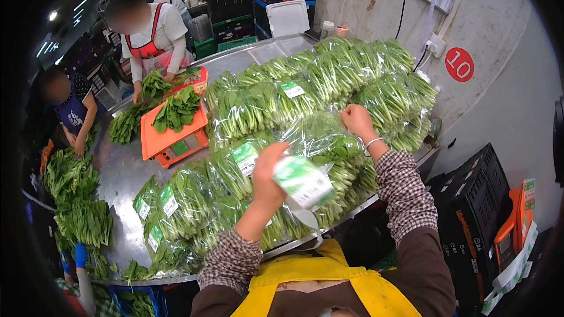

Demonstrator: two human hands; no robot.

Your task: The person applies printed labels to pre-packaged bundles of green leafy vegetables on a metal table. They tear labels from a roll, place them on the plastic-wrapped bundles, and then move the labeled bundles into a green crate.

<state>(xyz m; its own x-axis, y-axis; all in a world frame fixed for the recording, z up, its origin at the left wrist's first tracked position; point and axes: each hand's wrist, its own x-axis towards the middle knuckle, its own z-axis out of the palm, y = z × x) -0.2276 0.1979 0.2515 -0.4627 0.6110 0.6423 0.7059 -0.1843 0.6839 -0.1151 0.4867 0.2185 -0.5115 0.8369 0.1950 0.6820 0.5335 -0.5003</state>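
Note:
My left hand (268, 183) is wrapped round a roll of green-and-white labels (303, 183), held above the bagged greens, with a strip of pale backing hanging from it. Just right of the middle, my right hand (357, 121) is closed with its fingers curled at the edge of a clear plastic bag of leafy greens (324, 135). That bag lies on its side, and no label shows on it. Around both hands lie several more bagged greens (238, 108), some with green-and-white labels (244, 157).
An orange scale (176, 129) with loose greens stands at the left on the metal table (126, 176). Loose greens (76, 199) are heaped at the left edge. A person in a red apron (150, 41) handles greens beyond the scale. Black crates (470, 217) stand at the right.

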